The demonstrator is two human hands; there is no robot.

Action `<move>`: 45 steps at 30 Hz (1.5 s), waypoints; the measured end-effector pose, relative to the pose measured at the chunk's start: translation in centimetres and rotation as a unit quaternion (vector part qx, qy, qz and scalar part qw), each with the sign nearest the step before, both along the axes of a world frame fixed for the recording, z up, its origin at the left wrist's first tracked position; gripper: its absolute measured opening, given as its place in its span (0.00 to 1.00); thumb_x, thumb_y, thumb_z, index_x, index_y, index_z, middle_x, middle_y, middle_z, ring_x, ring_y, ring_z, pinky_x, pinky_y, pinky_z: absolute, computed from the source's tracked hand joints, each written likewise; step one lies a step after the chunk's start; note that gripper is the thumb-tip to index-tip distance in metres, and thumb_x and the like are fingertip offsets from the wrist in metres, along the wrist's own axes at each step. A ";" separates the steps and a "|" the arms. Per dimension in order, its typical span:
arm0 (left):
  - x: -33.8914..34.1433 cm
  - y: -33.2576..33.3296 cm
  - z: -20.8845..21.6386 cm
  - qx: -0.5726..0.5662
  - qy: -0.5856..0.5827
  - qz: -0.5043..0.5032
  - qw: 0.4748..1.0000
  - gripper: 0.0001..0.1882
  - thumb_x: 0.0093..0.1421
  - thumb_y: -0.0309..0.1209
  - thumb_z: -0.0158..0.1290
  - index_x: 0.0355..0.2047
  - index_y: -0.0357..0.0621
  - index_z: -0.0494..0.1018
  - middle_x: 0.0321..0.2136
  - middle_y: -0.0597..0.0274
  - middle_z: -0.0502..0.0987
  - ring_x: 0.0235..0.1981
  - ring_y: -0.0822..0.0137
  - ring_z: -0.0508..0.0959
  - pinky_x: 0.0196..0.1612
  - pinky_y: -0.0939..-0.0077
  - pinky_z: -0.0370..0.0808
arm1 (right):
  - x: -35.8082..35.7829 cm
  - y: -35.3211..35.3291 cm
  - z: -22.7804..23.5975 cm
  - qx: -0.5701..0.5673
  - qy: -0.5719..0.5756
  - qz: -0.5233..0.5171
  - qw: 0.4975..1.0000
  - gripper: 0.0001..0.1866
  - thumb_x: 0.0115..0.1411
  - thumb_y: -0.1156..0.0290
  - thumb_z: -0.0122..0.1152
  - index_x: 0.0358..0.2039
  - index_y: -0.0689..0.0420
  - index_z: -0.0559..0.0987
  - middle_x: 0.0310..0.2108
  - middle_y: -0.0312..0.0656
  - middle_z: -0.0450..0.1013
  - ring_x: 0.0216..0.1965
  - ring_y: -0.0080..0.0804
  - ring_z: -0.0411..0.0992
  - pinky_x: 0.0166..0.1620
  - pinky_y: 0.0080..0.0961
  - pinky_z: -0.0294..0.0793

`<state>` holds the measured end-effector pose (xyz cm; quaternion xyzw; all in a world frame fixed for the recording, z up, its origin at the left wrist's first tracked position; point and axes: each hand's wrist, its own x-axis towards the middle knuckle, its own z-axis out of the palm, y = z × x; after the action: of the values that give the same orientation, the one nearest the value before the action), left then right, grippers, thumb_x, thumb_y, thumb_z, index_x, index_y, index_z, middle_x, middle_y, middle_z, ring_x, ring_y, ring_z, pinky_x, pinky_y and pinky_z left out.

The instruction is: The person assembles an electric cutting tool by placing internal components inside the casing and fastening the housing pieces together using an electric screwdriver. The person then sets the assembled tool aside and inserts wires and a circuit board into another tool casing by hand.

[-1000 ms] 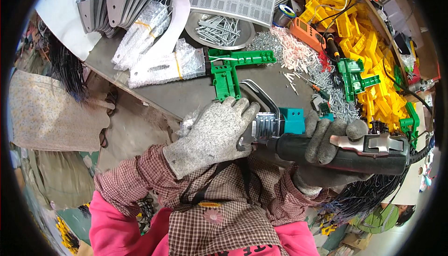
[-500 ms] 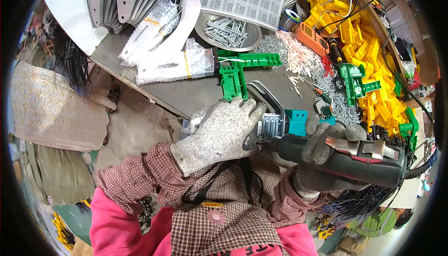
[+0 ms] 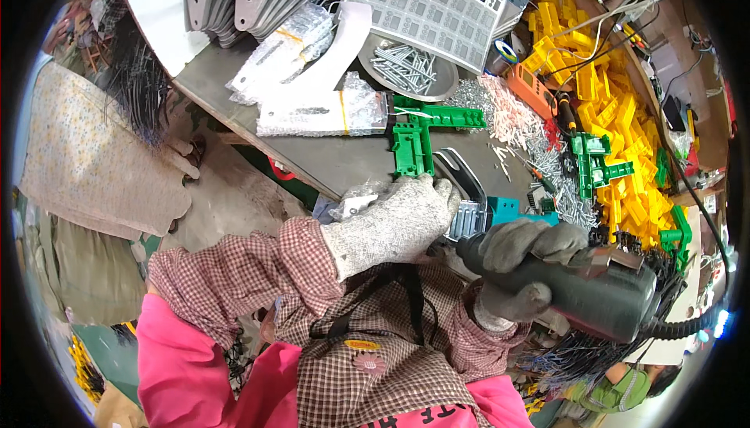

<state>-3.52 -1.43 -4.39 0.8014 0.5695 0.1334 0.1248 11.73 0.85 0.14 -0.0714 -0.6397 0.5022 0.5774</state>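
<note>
In a grey speckled glove, my left hand (image 3: 398, 217) is bent around the left side of a ribbed metal part (image 3: 466, 219) with a dark handle-like loop (image 3: 459, 169). Its thumb and part of the grip are hidden. A teal block (image 3: 504, 210) sits just right of that part. My gloved right hand (image 3: 516, 260) is wrapped around a black corded electric screwdriver (image 3: 598, 291), held nearly level with its nose toward the metal part. The tool's tip is hidden. A green plastic bracket (image 3: 412, 147) lies just beyond my left fingertips.
Bubble-wrapped pieces (image 3: 320, 114) and a metal bowl of screws (image 3: 449, 80) stand farther back. Loose screws, pink plugs (image 3: 508, 112) and an orange meter (image 3: 531, 90) lie to the right, beside piled yellow plastic parts (image 3: 617, 131). The screwdriver's coiled cord (image 3: 683, 328) runs off right.
The view has shifted, so the bench items sit farther right. The screwdriver's rear end has dropped lower, and my right-hand grip has turned with it. My left hand stays by the ribbed part.
</note>
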 end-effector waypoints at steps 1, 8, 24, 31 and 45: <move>0.0 0.0 -0.1 0.001 -0.005 0.001 1.000 0.48 0.42 0.50 0.69 0.54 0.25 0.66 0.47 0.43 0.73 0.48 0.48 0.76 0.50 0.59 0.76 | -0.3 0.2 -0.1 0.013 0.025 0.003 1.000 0.32 0.55 0.49 0.71 0.42 0.58 0.62 0.22 0.41 0.67 0.20 0.30 0.68 0.25 0.26 0.71; -0.1 0.1 -0.3 0.009 -0.016 -0.007 1.000 0.48 0.40 0.49 0.71 0.53 0.26 0.66 0.46 0.45 0.74 0.46 0.48 0.77 0.50 0.59 0.76 | -0.5 -0.1 -0.6 0.037 -0.012 -0.144 0.989 0.34 0.57 0.45 0.64 0.47 0.62 0.65 0.25 0.42 0.67 0.21 0.30 0.66 0.25 0.26 0.69; 0.2 -0.9 0.2 0.087 -0.034 0.017 0.996 0.46 0.45 0.51 0.67 0.53 0.27 0.66 0.45 0.44 0.73 0.46 0.47 0.76 0.49 0.58 0.75 | 2.1 0.6 -0.1 -0.040 -0.112 -0.150 0.982 0.41 0.58 0.51 0.63 0.62 0.64 0.60 0.33 0.46 0.70 0.30 0.33 0.70 0.34 0.32 0.73; 0.9 -1.0 0.8 0.068 -0.011 0.049 0.996 0.41 0.47 0.47 0.66 0.54 0.32 0.66 0.46 0.44 0.72 0.48 0.47 0.75 0.51 0.57 0.74 | 4.8 0.7 4.0 -0.146 -0.086 -0.013 0.985 0.33 0.54 0.71 0.67 0.59 0.58 0.64 0.50 0.43 0.69 0.52 0.35 0.69 0.56 0.37 0.71; -1.2 -1.8 1.7 -0.024 0.022 -0.002 0.999 0.53 0.48 0.53 0.66 0.68 0.41 0.55 0.58 0.47 0.66 0.57 0.44 0.69 0.57 0.53 0.72 | 32.3 7.4 1.7 -0.314 -0.325 -0.384 0.805 0.25 0.70 0.48 0.45 0.50 0.56 0.75 0.31 0.42 0.76 0.28 0.33 0.74 0.30 0.28 0.71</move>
<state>-4.74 -3.25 -2.67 0.8024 0.5732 0.1018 0.1313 44.00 8.26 1.81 -0.6474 -0.5179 0.3607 0.4274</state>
